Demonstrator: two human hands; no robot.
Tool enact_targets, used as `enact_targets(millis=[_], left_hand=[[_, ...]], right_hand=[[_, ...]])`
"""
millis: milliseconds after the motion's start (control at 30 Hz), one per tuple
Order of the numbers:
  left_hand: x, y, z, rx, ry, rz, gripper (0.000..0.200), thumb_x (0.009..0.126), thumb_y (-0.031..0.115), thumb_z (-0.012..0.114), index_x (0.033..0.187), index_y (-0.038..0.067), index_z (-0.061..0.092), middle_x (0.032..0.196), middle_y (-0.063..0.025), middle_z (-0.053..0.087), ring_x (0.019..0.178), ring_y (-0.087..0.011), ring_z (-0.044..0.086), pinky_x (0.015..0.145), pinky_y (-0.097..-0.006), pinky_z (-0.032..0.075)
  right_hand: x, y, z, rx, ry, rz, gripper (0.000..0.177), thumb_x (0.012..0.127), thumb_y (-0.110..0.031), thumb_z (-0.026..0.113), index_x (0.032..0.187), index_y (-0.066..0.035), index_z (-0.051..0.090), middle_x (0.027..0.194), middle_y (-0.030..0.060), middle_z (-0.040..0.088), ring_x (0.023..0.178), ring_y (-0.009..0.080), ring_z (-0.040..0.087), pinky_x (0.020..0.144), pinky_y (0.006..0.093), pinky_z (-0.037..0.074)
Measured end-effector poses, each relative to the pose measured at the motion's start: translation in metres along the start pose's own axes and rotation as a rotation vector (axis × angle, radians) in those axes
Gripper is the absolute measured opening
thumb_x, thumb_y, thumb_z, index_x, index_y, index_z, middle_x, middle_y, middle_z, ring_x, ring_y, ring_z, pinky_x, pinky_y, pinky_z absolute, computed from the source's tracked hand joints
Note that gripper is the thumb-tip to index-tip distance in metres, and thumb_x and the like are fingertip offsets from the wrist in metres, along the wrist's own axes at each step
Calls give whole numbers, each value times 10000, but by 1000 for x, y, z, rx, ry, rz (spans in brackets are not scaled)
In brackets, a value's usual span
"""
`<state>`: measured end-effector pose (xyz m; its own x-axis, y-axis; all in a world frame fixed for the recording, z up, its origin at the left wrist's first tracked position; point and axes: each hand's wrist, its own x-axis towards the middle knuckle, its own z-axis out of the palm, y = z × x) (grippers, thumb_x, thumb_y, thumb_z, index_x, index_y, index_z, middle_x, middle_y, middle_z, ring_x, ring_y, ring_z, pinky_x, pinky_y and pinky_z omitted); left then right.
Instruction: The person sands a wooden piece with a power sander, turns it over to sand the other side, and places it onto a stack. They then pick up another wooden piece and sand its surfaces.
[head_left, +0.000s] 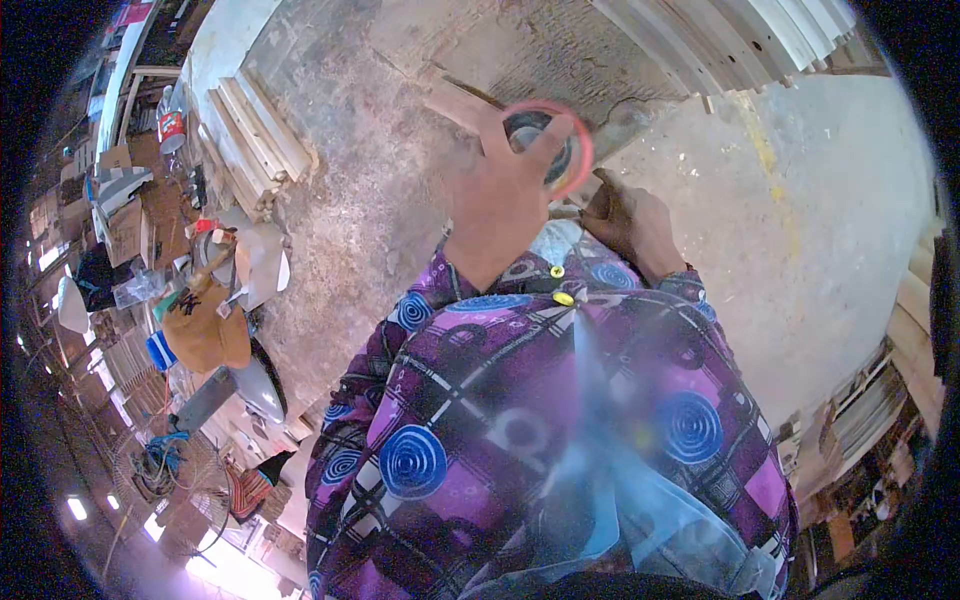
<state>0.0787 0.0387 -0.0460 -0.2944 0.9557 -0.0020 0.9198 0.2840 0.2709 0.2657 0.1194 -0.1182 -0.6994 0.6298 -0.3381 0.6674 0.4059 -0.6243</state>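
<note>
My left hand (pixel 497 205) is closed on a round thing with a red rim (pixel 578 165) and a dark middle; it looks like a roll or a disc, but blur hides its exact kind. Two fingers lie across its face. Just beside its lower right edge is my right hand (pixel 640 222), its fingers curled together. Whatever those fingers pinch, if anything, is hidden. A pale wooden strip (pixel 455 104) lies on the floor beyond my left hand. Both hands are in front of my purple patterned shirt (pixel 500 360).
Cut boards (pixel 255 135) lie stacked on the left, and long planks (pixel 730 40) at the top right. A brown cap-like item (pixel 207 328), a red-labelled container (pixel 172 130) and loose clutter fill the left side. More timber (pixel 865 400) lies at the right edge. The concrete floor (pixel 800 220) spreads between them.
</note>
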Motion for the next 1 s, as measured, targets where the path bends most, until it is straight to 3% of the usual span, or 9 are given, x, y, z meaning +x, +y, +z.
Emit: enact_targets(millis=[100,167,267,567,667,733,867,933,1000], left_hand=[[9,-9,-7,-82,44,-15,564,821,219,695,1344,306,500,1170,-250,468,958,-459,610,780,-510,525],[23,-19,-30,-34,-77,-343,580,822,209,701,1352,298,484,1181,-248,467,1027,-466,589,822,-515,514],[25,-58,-37,21,74,-318,591,818,193,709,1353,293,476,1187,-253,469,1011,-470,599,823,-514,521],[20,-61,-47,100,-29,-360,615,810,174,711,1366,262,464,1163,-267,483,964,-460,628,806,-500,532],[28,-70,-48,79,23,-362,616,811,182,714,1367,262,463,1155,-266,489,965,-456,630,801,-505,532],[28,-65,-50,106,-6,-356,612,811,188,715,1365,264,464,1151,-267,490,969,-459,628,799,-504,532],[31,-56,-50,99,-67,-344,610,813,205,718,1363,276,465,1148,-266,491,967,-464,626,789,-500,534],[32,-54,-49,107,-49,-334,611,816,206,715,1367,281,462,1148,-261,488,966,-462,628,787,-497,536],[32,-46,-49,116,-30,-323,612,820,207,712,1371,285,459,1147,-256,484,965,-460,629,785,-495,537]], right_hand=[[0,3,2,6,22,1,485,781,-393,694,1163,-105,610,828,156,701,752,390,670,677,494,532],[0,0,0,-3,25,11,444,793,-387,677,1132,-107,618,812,169,695,744,397,667,672,499,531],[2,-10,-9,-57,16,59,376,806,-372,647,1073,-108,623,794,188,686,740,408,665,666,506,530],[0,-7,-14,-24,-2,44,342,788,-352,662,981,-77,598,794,202,682,758,415,666,679,514,527],[3,-5,-14,-50,2,34,380,784,-384,681,999,-82,598,801,207,683,765,417,665,687,512,528],[3,-5,-16,-119,-72,85,599,757,-339,712,1278,-77,574,869,150,708,801,357,682,713,456,528],[3,-6,-17,-87,-72,110,596,755,-358,727,1261,-81,581,871,150,707,805,358,682,710,461,528],[2,-1,-14,11,5,41,614,743,-510,733,1171,-93,588,872,210,692,809,421,664,717,503,526],[1,-1,-16,-5,11,48,642,733,-524,739,1185,-95,584,888,209,693,826,416,665,729,500,525]])
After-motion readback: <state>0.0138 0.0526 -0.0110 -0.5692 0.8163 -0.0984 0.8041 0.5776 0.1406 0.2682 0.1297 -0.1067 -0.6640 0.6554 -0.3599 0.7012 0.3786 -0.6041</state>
